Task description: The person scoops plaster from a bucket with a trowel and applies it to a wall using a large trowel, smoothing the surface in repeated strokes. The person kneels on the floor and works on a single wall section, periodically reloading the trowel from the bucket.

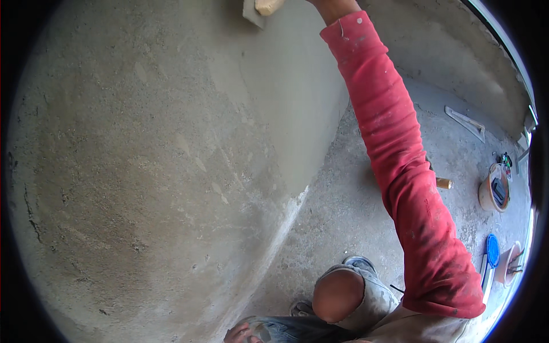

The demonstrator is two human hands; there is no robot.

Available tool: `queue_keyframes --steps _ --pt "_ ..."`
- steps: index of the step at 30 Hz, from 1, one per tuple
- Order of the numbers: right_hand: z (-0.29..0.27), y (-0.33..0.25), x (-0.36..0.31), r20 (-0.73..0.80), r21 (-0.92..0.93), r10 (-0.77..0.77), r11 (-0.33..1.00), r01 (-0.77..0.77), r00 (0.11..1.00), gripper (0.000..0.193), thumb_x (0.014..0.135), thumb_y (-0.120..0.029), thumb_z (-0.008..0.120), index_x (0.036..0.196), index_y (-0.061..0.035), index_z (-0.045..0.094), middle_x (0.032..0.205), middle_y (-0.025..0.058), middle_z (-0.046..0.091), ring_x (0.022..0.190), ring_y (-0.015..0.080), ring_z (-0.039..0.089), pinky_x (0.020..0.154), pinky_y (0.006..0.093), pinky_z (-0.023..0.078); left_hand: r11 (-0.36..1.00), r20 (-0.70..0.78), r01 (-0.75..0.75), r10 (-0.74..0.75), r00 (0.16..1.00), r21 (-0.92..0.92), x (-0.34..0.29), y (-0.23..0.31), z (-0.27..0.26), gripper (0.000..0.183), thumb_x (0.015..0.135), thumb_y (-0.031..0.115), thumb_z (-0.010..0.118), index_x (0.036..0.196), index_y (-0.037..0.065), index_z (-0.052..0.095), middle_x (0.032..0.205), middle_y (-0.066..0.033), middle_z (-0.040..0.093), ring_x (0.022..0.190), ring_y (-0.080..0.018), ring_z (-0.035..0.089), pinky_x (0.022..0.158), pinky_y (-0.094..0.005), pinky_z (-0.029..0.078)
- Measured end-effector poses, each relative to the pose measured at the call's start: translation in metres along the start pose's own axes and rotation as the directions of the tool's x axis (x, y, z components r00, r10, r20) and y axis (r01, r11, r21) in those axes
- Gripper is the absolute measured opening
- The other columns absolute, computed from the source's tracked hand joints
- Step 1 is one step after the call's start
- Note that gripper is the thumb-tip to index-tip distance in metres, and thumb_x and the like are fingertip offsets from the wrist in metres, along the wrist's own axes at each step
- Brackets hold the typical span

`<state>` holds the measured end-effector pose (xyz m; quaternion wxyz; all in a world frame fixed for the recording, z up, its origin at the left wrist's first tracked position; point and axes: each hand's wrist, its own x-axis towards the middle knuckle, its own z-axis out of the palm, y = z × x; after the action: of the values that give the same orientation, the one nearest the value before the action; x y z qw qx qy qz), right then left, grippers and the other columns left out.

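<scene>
My right arm, in a stained red sleeve, reaches up along the wall [143, 160] to the top edge, where only the wrist [336, 7] shows. Just left of it is a plastering trowel [253, 14] with a grey plate and a pale wooden handle, against the wall's smooth, damp-looking plaster. The picture's edge cuts off my right fingers, though the trowel appears held up by that hand. Low down, partly in view, my left hand [243, 333] lies over my dark trouser leg with its fingers apart. Nothing shows in it. My bent knee [338, 294] sticks out of torn trousers.
Along the rough concrete floor [349, 200] at right stand an orange bucket [486, 194] with dark things inside and a pinkish bucket [506, 268]. Near them is a round blue thing [492, 249]. A pale frame-shaped tool [466, 123] and a wooden handle [444, 183] lie beyond my arm.
</scene>
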<state>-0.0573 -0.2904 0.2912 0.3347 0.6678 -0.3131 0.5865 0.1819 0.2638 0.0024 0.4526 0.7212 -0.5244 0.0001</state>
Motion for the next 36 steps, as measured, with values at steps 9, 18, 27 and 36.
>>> queue_keyframes --steps 9,18,27,36 --pt "-0.027 -0.136 -0.255 0.228 0.642 0.18 0.711 -0.287 0.957 0.046 0.083 -0.032 0.083 0.11 -0.0008 0.062 0.094 0.0099 0.063 0.076 0.0215 0.063 0.064 0.0365 0.053 0.998 -0.063 0.062 -0.064 0.996 -0.031 -0.002 -0.004 0.006 0.025 0.093 0.02 0.061 0.099 -0.004 0.067 0.105 -0.0205 0.067 0.097 -0.031 0.066 0.086 -0.0376 0.054" --pt "-0.007 -0.138 -0.481 0.473 0.437 0.863 -0.402 -0.805 -0.175 0.037 0.105 -0.033 0.056 0.115 0.0023 0.061 0.1 0.0049 0.065 0.085 0.0152 0.063 0.077 0.0343 0.054 0.995 0.036 0.042 -0.045 0.998 0.09 -0.022 -0.036 0.006 0.015 0.092 0.007 0.068 0.105 -0.001 0.067 0.107 -0.0164 0.068 0.092 -0.0216 0.066 0.079 -0.0289 0.053" --pt "0.021 -0.067 -0.186 0.574 0.72 0.811 -0.433 -0.543 0.115 0.045 0.101 -0.038 0.06 0.108 0.0065 0.061 0.09 0.0076 0.065 0.074 0.0154 0.065 0.068 0.033 0.056 0.997 0.183 -0.045 0.057 0.981 -0.069 -0.008 -0.073 0.023 0.021 0.094 0.014 0.071 0.108 -0.001 0.066 0.115 -0.0158 0.065 0.096 -0.0224 0.066 0.084 -0.0321 0.054" --pt "-0.031 -0.065 0.151 0.542 0.84 0.607 -0.368 -0.399 0.581 0.054 0.101 -0.033 0.06 0.131 0.0107 0.052 0.107 0.0151 0.068 0.089 0.024 0.067 0.078 0.0372 0.053 0.969 0.093 -0.195 0.182 0.979 0.149 0.034 0.001 0.038 0.015 0.092 0.018 0.067 0.095 0.005 0.073 0.099 -0.0152 0.072 0.093 -0.0287 0.069 0.084 -0.0377 0.055"
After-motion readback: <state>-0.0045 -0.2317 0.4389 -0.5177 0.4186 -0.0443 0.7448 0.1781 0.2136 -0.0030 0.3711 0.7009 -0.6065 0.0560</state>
